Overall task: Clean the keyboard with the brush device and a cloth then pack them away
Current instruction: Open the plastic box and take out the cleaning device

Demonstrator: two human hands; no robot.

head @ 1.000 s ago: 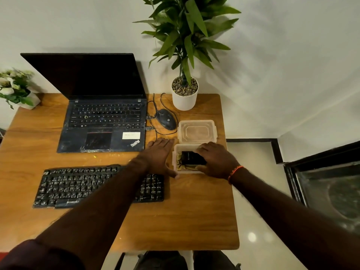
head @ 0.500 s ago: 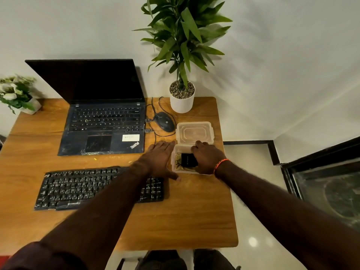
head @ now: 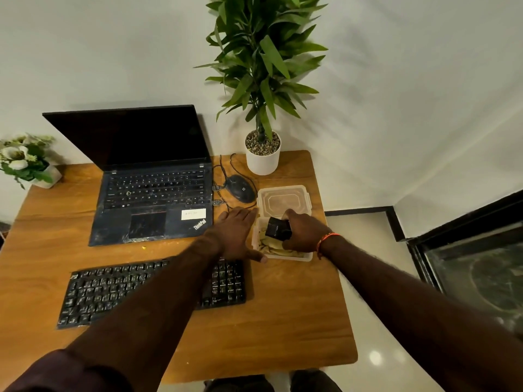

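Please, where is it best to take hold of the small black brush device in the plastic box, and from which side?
Grip the black brush device across its two side faces, coming from above. It sits tilted in the open plastic box on a cloth, so the walls probably block a sideways approach. The right hand already holds it this way; the left hand rests beside the box.

- My right hand [head: 304, 232] covered the right part of the black brush device [head: 278, 228], so its full shape could not be told.
- The cloth [head: 273, 247] in the container [head: 283, 257] lay partly under that hand and the device.
- My left forearm hid the middle section of the keyboard [head: 113, 290].
- The label [head: 193, 213] on the laptop [head: 152, 199] was too small to read.
- The left frame edge cut off the flower pot [head: 24, 161].
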